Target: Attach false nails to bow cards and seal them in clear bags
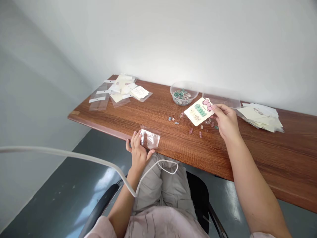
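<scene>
At frame centre, the left hand pinches a clear plastic bag at the table edge. Right of centre, the right hand grips a nail card by its corner above scattered press-on nails.

Clear bowl of coloured pieces — bagged cards left, card pile right.

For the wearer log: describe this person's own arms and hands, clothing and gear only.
Left hand and right hand are bare, no gloves, rings or watch showing. Forearms are uncovered; a pale pink sleeve shows at the left upper arm. A white cable crosses the left forearm.
</scene>
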`<state>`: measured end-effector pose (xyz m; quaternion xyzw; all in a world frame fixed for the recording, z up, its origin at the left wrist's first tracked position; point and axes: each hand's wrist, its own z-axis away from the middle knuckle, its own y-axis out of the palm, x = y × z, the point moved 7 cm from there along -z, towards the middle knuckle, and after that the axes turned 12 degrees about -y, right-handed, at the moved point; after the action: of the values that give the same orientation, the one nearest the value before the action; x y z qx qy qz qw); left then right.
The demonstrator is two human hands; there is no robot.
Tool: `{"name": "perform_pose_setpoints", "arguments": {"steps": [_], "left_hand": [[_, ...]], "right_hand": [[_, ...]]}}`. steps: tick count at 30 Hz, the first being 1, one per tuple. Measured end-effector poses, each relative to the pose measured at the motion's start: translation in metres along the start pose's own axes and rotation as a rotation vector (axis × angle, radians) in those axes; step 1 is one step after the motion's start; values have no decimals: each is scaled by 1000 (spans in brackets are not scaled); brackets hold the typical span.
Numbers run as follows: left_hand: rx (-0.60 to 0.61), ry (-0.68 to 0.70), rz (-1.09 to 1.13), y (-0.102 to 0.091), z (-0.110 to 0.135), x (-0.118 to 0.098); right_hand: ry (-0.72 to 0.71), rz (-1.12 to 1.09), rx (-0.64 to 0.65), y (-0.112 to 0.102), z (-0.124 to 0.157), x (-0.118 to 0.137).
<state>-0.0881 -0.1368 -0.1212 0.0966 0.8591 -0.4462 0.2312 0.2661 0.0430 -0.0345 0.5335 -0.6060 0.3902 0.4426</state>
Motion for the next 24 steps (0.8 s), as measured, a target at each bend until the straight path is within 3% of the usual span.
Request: {"name": "perform_pose_setpoints", "arguments": {"steps": [6,9,16,20,24], "left_hand": [[-71,-60,48,-11,-7,-5],[-11,-125,123,-22,-17,-11],[113,-372,655,-39,-31,-6],[200,-578,799,-38,-29,-1],[193,-720,878,-39,-28,-1]], "right_hand": [[-7,15,15,0,0,-2],[-18,23,15,-1,-1,-2],[-23,12,7,-1,-1,1],[-33,25,15,0,-1,2],[-36,20,7,0,-1,3]]}}
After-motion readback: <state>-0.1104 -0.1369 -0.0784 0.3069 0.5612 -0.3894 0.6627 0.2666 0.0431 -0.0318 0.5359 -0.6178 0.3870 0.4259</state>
